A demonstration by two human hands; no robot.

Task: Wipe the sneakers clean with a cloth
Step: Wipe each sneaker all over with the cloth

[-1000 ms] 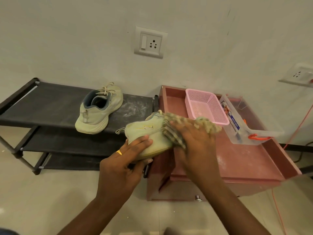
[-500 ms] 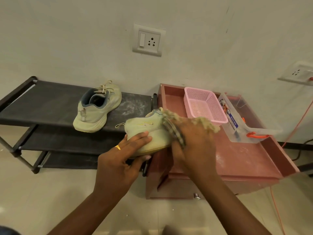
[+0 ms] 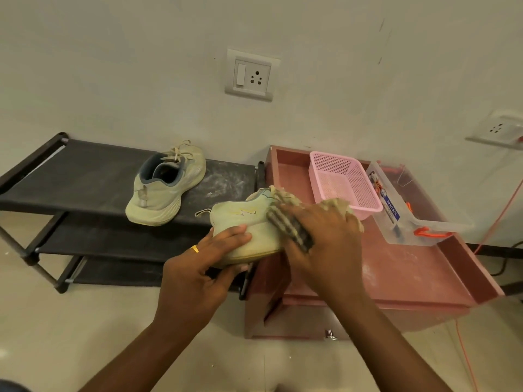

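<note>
A pale green mesh sneaker (image 3: 243, 222) with a thick rubbery sole is held in the air over the left edge of the reddish cabinet (image 3: 410, 273). The left hand (image 3: 198, 275) grips its toe end, fingers curled along the side. The right hand (image 3: 322, 244) clutches a fuzzy checked cloth (image 3: 288, 219) against its heel end. The second sneaker (image 3: 164, 188) sits left of the cabinet on a black fabric rack (image 3: 85, 179).
</note>
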